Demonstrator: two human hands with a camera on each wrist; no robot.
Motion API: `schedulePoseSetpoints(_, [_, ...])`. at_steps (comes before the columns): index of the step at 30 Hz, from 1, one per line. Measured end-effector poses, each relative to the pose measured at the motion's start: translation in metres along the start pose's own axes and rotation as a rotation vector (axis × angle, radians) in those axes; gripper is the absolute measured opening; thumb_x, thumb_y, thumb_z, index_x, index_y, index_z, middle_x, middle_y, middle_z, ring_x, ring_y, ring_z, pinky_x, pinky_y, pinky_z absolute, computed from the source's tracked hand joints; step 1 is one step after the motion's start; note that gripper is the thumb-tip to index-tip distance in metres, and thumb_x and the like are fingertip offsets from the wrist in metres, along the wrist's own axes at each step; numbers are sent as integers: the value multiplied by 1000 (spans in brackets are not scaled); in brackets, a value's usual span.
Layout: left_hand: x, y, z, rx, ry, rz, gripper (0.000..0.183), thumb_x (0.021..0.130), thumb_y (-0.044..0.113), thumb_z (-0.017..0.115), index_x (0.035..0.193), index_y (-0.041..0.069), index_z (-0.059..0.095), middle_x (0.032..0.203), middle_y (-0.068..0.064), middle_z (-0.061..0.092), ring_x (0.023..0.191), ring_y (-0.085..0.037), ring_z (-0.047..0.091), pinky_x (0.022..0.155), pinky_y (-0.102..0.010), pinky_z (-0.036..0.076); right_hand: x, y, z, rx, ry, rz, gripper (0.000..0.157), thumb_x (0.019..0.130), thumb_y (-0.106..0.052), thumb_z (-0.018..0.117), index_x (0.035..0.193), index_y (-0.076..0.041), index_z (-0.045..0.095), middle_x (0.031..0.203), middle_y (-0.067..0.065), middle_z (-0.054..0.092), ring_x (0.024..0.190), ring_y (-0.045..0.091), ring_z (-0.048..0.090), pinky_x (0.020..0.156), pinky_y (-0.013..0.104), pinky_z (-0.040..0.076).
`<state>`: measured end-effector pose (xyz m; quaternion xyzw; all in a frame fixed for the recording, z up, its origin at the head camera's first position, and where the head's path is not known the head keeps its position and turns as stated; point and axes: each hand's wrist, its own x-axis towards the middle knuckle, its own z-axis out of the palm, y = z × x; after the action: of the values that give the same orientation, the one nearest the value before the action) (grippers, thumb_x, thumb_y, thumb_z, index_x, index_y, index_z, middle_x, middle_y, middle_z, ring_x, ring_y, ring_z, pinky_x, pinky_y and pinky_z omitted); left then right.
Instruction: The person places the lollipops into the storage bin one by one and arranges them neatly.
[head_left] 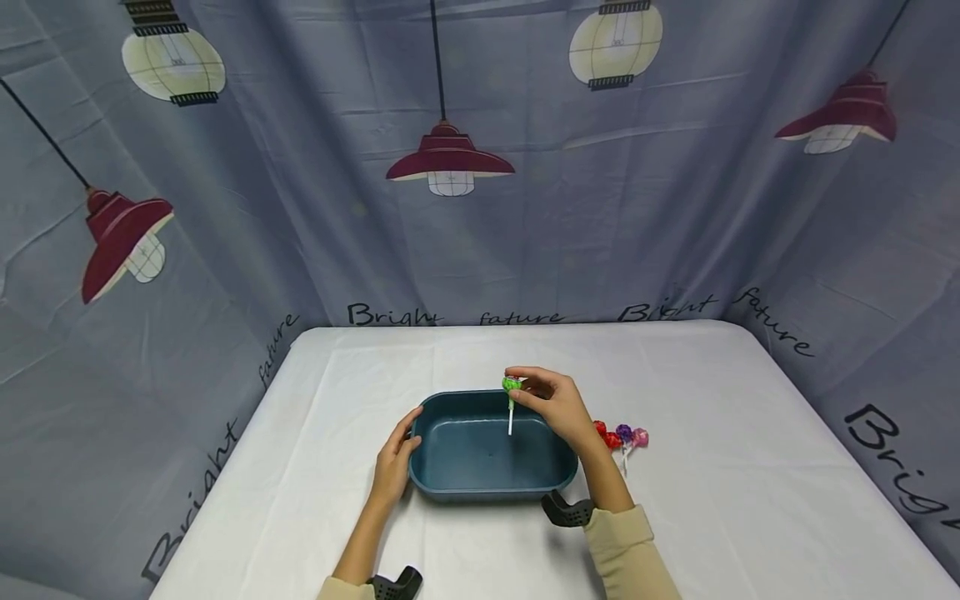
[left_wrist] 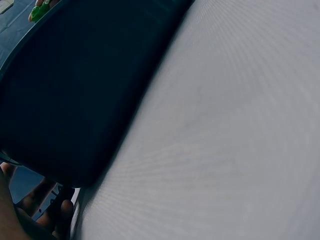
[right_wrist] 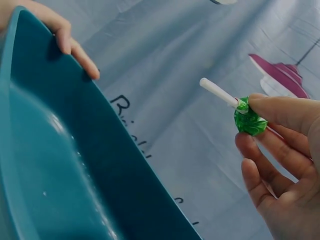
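Observation:
An oblong teal plastic basin (head_left: 491,487) stands on the table, its inside bare. At its left end my left hand (head_left: 393,462) holds the rim, with fingers lapping over the edge in the right wrist view. My right hand (head_left: 558,408) pinches a lollipop in green wrapping (right_wrist: 250,122) by its head, between thumb and fingertips. That lollipop's white stick (head_left: 511,419) points down, over the basin's far part. In the left wrist view the basin's dark side (left_wrist: 75,100) hides most of the rest.
Right of the basin, partly behind my right forearm, lie several lollipops: red ones (head_left: 612,440), a purple one (head_left: 624,432) and a pink one (head_left: 640,437). A white cloth covers the table (head_left: 720,500). Grey curtains (head_left: 600,233) with printed lamps hang around it.

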<state>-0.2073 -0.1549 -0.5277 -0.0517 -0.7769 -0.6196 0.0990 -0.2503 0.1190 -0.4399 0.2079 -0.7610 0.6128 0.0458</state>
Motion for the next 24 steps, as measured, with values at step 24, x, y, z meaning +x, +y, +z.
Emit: schedulePoseSetpoints(24, [4, -17, 2, -25, -2, 11, 40, 95, 15, 47, 134, 25, 50, 137, 0, 46, 122, -24, 43, 96, -48, 36, 8, -3, 79, -19, -146, -17, 31, 82, -4, 68, 112, 3, 64, 102, 15, 65, 83, 29, 59, 70, 35, 50])
